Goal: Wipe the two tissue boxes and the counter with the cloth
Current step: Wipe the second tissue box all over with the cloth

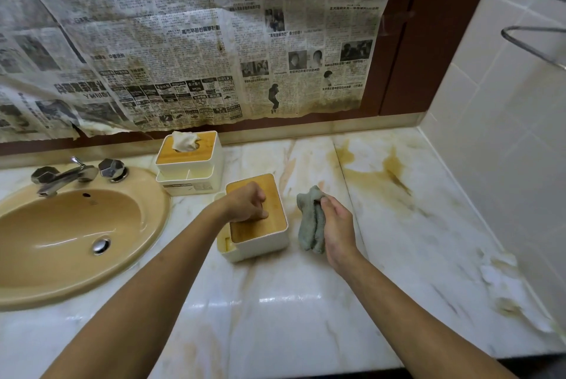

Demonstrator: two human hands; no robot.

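Right grip: fingers clamped round the bunched grey cloth, which is held upright. Its lower end is at the bench; whether it touches cannot be told. The cloth sits just right of the near box, not on it.

Left grip: fingers curled on top of the near box's wooden lid, seemingly steadying it. The knuckles hide whether they hook the slot or only press down.

Far box: behind and to the left, at the wall beside the sink, with a tissue standing out of its top. Neither grip touches it.

Brown stains mark the bench to the right and rear.

Risks, as judged:
- The near box looks light and the stone is glossy. A sideways stroke from the right could push it toward the sink unless the left grip bears down.
- A hard stroke along the lid may shift it in its white shell.
- The left grip covers much of the lid, so that patch gets missed unless the grip moves.
- The bunched cloth offers a small face, so streaks are likely.
- On the far box the cloth may snag or drag the tissue.
- The stains look set. Wiping them first could carry grime onto the boxes.
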